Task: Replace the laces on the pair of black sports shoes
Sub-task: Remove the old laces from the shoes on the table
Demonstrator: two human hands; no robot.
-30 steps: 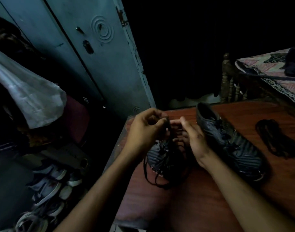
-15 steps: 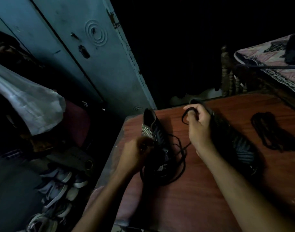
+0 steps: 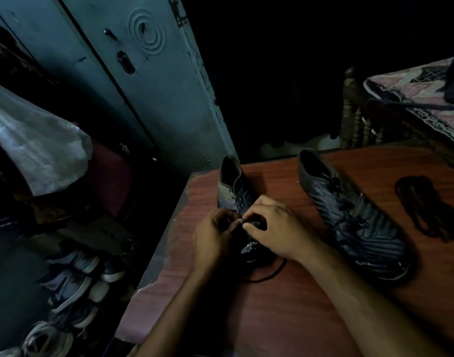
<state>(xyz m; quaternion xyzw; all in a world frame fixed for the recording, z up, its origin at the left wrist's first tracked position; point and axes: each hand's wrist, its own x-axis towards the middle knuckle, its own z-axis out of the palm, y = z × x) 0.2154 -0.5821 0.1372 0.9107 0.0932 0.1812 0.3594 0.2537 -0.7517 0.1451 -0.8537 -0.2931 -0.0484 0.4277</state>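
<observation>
Both hands meet over the forefoot of the nearer shoe; we label the left hand (image 3: pixel 216 234) and the right hand (image 3: pixel 277 228), their fingertips almost touching at the eyelet row. Each hand is curled nearly closed, and we judge that each pinches part of the black lace (image 3: pixel 269 275), though the dim light hides the grip itself. Largest first: the red-brown table (image 3: pixel 285 318) carries everything. On it the right shoe (image 3: pixel 349 217) lies well apart to the right of the hands, its lacing in place, heel opening away from us and toe toward us. The left shoe (image 3: pixel 233 189) lies directly under the hands, its long axis running from us toward the far table edge, heel opening farthest. Neither hand is nearer; they flank the tongue, one on each side. A bundle of laces (image 3: pixel 424 204) rests beyond the right shoe. The loose lace trails toward us from under the right wrist. We judge that the next threading runs along this axis, away from us, eyelet by eyelet.
</observation>
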